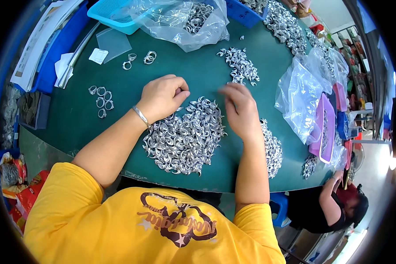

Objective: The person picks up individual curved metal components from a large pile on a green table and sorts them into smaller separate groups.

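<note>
A big heap of small silver crescent-shaped metal pieces lies on the green table in front of me. At its far left edge my left hand is closed, thumb and fingers curled together. What it pinches, if anything, is hidden. My right hand hovers by the heap's right side, its fingers pointing left and smeared by motion, so I cannot tell its grip. Beyond it lies a smaller pile of similar silver pieces. Another pile of silver pieces sits right of my right forearm.
Several silver rings lie at left, near a clear plastic sheet. A turquoise basket and a plastic bag stand at the back. Pink trays and bags line the right. Another person works at the right edge.
</note>
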Action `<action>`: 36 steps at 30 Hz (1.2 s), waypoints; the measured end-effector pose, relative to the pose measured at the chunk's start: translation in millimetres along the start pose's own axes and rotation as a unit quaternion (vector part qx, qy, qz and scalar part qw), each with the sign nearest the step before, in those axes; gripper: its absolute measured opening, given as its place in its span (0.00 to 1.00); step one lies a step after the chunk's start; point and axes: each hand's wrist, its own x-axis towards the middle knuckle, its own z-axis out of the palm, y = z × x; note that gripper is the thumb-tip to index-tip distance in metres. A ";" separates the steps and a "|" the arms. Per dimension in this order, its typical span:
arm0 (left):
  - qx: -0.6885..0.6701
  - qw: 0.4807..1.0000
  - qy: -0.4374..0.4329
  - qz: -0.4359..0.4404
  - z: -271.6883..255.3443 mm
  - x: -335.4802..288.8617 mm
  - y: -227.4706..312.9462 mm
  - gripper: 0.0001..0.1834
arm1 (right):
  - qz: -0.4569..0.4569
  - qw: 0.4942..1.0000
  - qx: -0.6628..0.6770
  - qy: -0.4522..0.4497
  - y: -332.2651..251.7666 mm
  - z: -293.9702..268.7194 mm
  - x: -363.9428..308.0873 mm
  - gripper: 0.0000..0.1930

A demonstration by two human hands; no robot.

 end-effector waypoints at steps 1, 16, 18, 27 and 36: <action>0.004 1.000 -0.005 -0.003 0.3 0.9 1.3 0.05 | 0.003 1.000 -0.005 0.002 8.4 3.3 1.5 0.14; 0.009 1.000 -0.016 -0.015 -0.5 0.3 1.2 0.04 | 0.204 0.976 -0.025 0.071 22.8 -23.5 -20.2 0.15; 0.002 1.000 -0.009 -0.014 -0.7 0.7 1.1 0.04 | 0.100 0.994 -0.030 0.039 24.8 -15.5 -19.4 0.11; 0.010 1.000 -0.019 -0.011 -1.1 1.3 1.5 0.05 | 0.180 0.983 -0.015 0.043 24.0 -24.2 -25.7 0.06; 0.027 0.999 -0.029 -0.034 -2.7 1.1 2.0 0.05 | 0.198 0.978 -0.056 -0.046 11.5 -28.7 -24.0 0.05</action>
